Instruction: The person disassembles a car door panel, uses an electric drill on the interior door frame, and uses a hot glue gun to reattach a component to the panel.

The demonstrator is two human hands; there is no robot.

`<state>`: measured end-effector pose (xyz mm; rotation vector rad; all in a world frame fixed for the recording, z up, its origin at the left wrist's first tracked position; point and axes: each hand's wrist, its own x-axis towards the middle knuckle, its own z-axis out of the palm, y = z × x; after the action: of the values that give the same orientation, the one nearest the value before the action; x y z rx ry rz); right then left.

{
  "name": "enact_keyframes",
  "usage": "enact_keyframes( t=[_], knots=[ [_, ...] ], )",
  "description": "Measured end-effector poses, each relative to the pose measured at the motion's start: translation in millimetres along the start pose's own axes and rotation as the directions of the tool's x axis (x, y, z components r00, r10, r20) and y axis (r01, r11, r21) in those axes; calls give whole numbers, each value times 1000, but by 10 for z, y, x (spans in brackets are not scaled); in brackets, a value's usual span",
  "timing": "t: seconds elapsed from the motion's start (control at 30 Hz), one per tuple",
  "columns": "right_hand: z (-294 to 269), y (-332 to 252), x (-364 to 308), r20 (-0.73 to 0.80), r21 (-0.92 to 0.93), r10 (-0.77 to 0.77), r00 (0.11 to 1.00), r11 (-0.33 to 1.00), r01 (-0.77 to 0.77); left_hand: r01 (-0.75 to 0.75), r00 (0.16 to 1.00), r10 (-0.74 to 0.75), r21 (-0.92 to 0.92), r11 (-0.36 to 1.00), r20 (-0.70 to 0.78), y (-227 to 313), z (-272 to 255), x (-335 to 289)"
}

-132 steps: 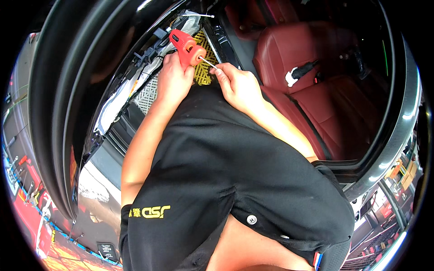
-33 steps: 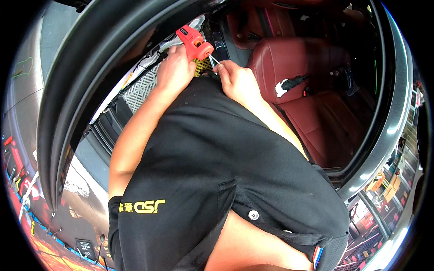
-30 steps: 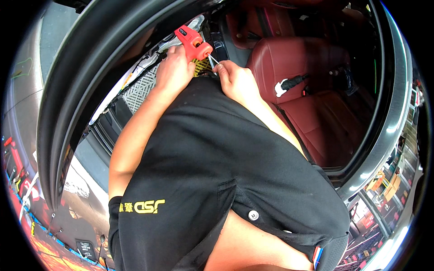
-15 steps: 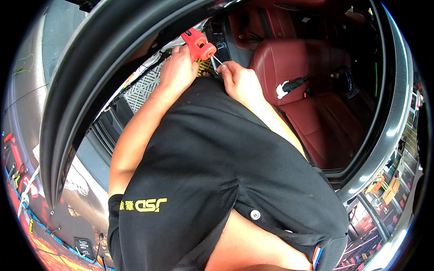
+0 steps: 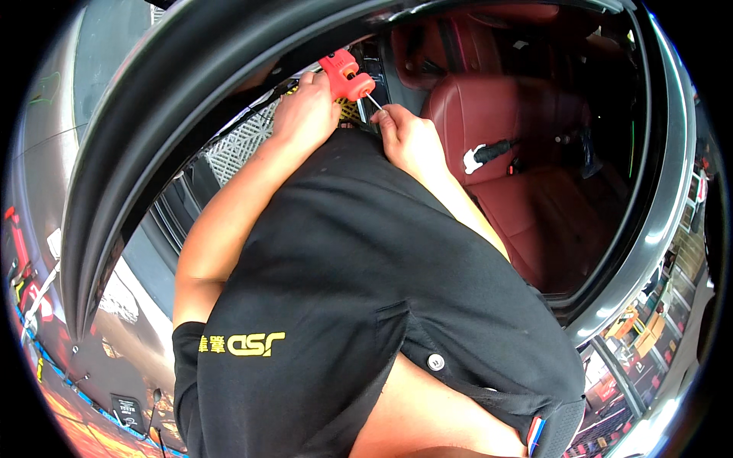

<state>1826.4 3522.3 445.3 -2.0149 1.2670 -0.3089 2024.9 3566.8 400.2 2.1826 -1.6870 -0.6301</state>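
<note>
Near the top of the view, my left hand (image 5: 305, 114) is closed around a red plastic tool (image 5: 341, 75) with a rounded end and a dark gap in its body. A thin, pale, straight piece (image 5: 375, 101), a rod or stiff cable, runs from the rounded end towards my right hand (image 5: 408, 137). The fingers and thumb of that hand pinch its other end. Whether the piece continues inside my grip is hidden. Both hands are close together in the car's door opening, just beyond my black shirt.
The open car door's black edge (image 5: 107, 168) curves along my left. Beyond my right arm is a dark red seat (image 5: 489, 107), with a black and white object (image 5: 481, 155) lying on it. Grey grid floor tiles (image 5: 240, 153) show below the left forearm. Shelving (image 5: 649, 328) stands at the far right.
The red tool and both hands appear slightly farther right and lower, while the whole view has also shifted a little. Both grips stay the same.
</note>
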Motion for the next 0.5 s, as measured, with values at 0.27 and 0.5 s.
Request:
enact_keyframes(
  t=[0.27, 0.5],
  knots=[
    [4, -35, 31, 13, -20, 5, 1000, 1000, -4, 8, 998, -6, -34, 999, 56, 37, -79, 11],
    [11, -62, 54, 12, -37, 22, 1000, 999, -21, -31, 999, 31, -19, 999, 30, 32, -85, 14]
  ],
)
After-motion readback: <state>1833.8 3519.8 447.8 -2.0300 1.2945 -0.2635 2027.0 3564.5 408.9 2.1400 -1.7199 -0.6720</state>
